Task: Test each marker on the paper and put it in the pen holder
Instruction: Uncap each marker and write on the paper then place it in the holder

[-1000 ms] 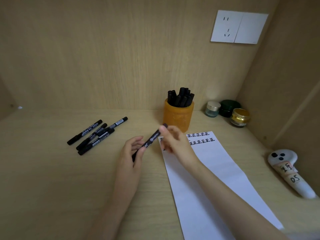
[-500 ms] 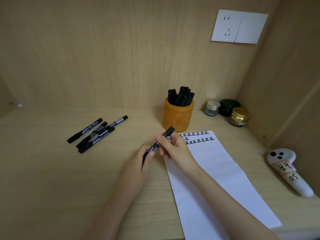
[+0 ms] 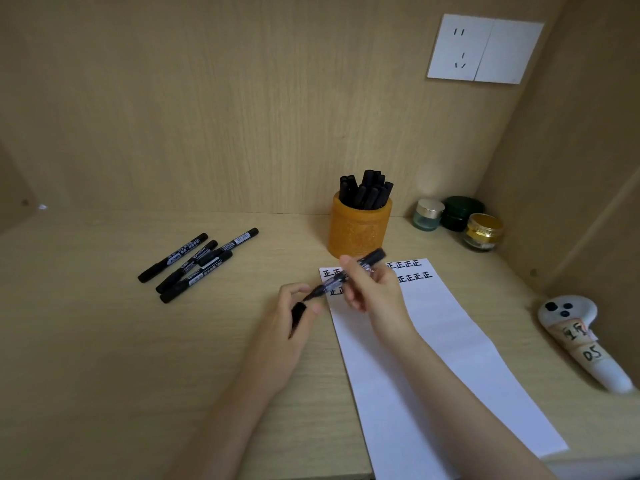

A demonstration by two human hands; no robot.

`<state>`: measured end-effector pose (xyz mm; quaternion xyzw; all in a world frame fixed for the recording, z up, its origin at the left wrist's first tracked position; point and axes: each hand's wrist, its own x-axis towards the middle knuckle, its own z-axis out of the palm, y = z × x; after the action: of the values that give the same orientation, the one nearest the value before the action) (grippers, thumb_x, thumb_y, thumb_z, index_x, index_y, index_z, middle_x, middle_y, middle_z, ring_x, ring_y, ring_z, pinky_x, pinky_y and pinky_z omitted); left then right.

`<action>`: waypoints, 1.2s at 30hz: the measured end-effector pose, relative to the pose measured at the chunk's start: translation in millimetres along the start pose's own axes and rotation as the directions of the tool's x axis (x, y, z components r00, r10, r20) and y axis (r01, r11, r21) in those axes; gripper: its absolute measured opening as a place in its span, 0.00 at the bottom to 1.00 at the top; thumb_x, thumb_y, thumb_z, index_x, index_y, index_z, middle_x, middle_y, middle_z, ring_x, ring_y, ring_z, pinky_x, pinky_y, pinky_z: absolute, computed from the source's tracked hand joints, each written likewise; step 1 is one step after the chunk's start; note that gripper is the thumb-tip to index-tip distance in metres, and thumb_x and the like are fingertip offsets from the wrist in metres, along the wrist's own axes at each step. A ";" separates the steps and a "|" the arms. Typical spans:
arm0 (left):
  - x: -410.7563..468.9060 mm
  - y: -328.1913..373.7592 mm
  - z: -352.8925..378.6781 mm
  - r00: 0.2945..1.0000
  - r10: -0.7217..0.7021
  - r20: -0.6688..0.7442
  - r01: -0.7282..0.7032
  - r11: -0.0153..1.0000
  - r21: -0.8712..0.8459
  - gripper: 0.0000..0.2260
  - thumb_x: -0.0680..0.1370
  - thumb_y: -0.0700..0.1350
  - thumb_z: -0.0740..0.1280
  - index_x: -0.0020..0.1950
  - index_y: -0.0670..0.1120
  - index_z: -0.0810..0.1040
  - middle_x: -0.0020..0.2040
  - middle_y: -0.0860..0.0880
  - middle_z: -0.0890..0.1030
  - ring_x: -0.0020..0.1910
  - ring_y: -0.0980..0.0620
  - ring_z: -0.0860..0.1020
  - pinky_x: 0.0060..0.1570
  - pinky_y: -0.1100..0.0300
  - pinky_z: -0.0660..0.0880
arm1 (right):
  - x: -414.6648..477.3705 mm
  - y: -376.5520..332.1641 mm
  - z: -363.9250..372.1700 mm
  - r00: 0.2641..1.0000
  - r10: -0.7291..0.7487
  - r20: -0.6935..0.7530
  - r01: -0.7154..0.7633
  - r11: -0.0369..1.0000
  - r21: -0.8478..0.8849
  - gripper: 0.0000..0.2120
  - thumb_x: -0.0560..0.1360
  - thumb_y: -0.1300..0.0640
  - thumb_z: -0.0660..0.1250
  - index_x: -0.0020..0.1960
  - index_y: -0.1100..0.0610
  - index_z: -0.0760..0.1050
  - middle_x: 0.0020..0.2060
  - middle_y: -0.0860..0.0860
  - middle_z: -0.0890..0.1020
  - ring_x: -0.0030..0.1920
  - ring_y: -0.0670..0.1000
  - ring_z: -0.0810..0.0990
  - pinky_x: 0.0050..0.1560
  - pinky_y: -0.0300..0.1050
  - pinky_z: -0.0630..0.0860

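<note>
Fingers of the right hand (image 3: 374,292) curl round a black marker (image 3: 330,283), pinching its barrel near the middle. The marker slants above the top left corner of the paper (image 3: 433,358), its bare tip pointing down and left toward the left hand (image 3: 287,327). That hand rests on the desk (image 3: 104,358) just left of the paper and grips the cap (image 3: 298,315) between thumb and curled fingers (only a dark sliver of it shows). Tip and cap are near each other but apart. Rows of black characters run along the paper's top edge, partly hidden by the right hand. Just behind the paper stands the orange pen holder (image 3: 358,230), packed with capped markers (image 3: 367,192). Four loose markers (image 3: 194,265) lie clustered well to the left. Three small jars (image 3: 457,216) sit in the back right corner, and a white controller (image 3: 581,341) lies by the right wall.
</note>
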<state>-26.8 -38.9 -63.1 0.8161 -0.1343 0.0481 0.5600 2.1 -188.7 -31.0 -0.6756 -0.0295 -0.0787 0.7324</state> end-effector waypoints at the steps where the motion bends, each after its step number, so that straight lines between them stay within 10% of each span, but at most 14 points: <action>1: 0.7 -0.5 0.0 1.000 -0.001 -0.002 0.001 1.000 -0.009 0.08 0.81 0.48 0.56 0.59 0.58 0.66 0.37 0.56 0.72 0.31 0.62 0.69 0.33 0.69 0.65 | 3.4 -0.2 -4.8 0.999 0.012 -0.034 -0.011 0.999 0.034 0.11 0.78 0.58 0.66 0.38 0.56 0.68 0.21 0.49 0.69 0.21 0.47 0.63 0.23 0.36 0.60; 8: 5.1 -6.5 0.2 1.000 0.012 -0.025 -0.013 0.998 -0.065 0.14 0.79 0.42 0.62 0.62 0.54 0.64 0.47 0.52 0.78 0.47 0.57 0.77 0.54 0.60 0.72 | 17.4 0.6 -30.5 0.972 0.158 -0.175 -0.099 0.947 0.307 0.04 0.78 0.60 0.61 0.45 0.58 0.72 0.22 0.48 0.65 0.22 0.47 0.64 0.24 0.38 0.58; 14: 5.5 -4.6 1.1 0.997 -0.043 -0.058 0.036 0.992 -0.117 0.12 0.74 0.44 0.70 0.51 0.54 0.69 0.46 0.53 0.82 0.40 0.51 0.77 0.45 0.59 0.73 | 17.7 10.0 -30.0 0.971 0.190 -0.144 -0.163 0.970 0.180 0.14 0.79 0.53 0.59 0.50 0.60 0.79 0.34 0.57 0.83 0.35 0.50 0.83 0.27 0.37 0.64; 23: 2.6 1.0 1.7 0.986 0.034 0.163 -0.045 0.997 0.059 0.09 0.74 0.39 0.70 0.53 0.47 0.80 0.48 0.53 0.82 0.29 0.72 0.70 0.34 0.75 0.65 | 17.1 30.8 -20.5 0.971 -0.004 -0.238 -0.046 0.978 -0.202 0.23 0.73 0.56 0.72 0.26 0.57 0.63 0.20 0.45 0.67 0.23 0.44 0.64 0.26 0.35 0.62; 36: 4.3 -4.4 3.3 0.981 0.047 0.187 -0.081 0.981 0.176 0.09 0.73 0.43 0.71 0.53 0.52 0.81 0.50 0.55 0.82 0.32 0.74 0.69 0.37 0.76 0.65 | 17.4 40.9 -18.5 0.980 -0.036 -0.194 -0.020 0.960 -0.279 0.15 0.74 0.58 0.71 0.32 0.62 0.74 0.20 0.41 0.71 0.24 0.41 0.68 0.29 0.33 0.66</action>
<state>-21.6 -41.2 -67.3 0.8602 -0.2063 0.0033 0.4663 24.5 -205.3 -70.3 -0.7610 0.0521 -0.1516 0.6287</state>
